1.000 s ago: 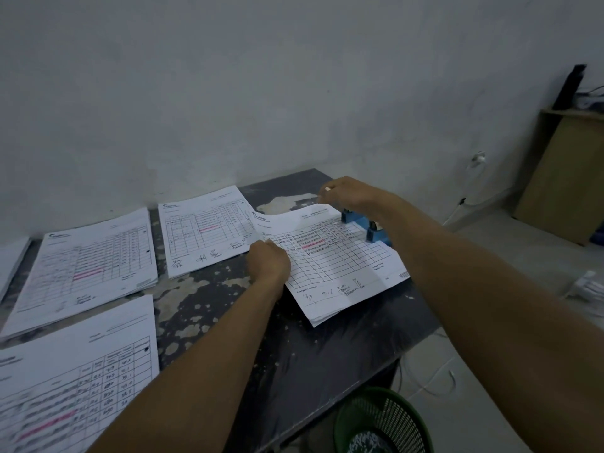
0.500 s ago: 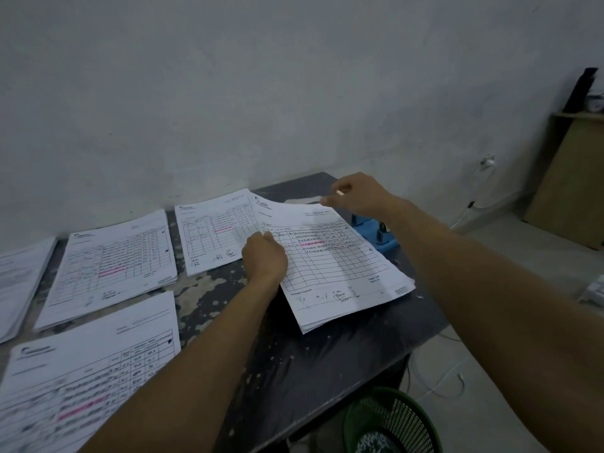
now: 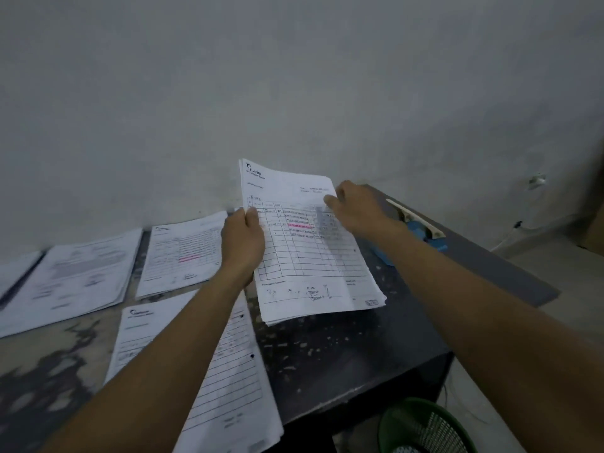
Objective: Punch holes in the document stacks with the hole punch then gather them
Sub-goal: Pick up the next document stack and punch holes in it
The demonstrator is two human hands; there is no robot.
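Left hand (image 3: pixel 242 243) grips the document stack (image 3: pixel 310 250) by its left edge, raised off the table (image 3: pixel 359 348), presumably clear of the hole punch (image 3: pixel 416 228); right hand (image 3: pixel 354 207) pinches its right edge to steady it.

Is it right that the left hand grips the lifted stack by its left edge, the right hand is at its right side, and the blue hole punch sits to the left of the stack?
Not quite. The head view shows the blue hole punch to the right of the lifted stack, behind the right hand. The left hand does grip the left edge.
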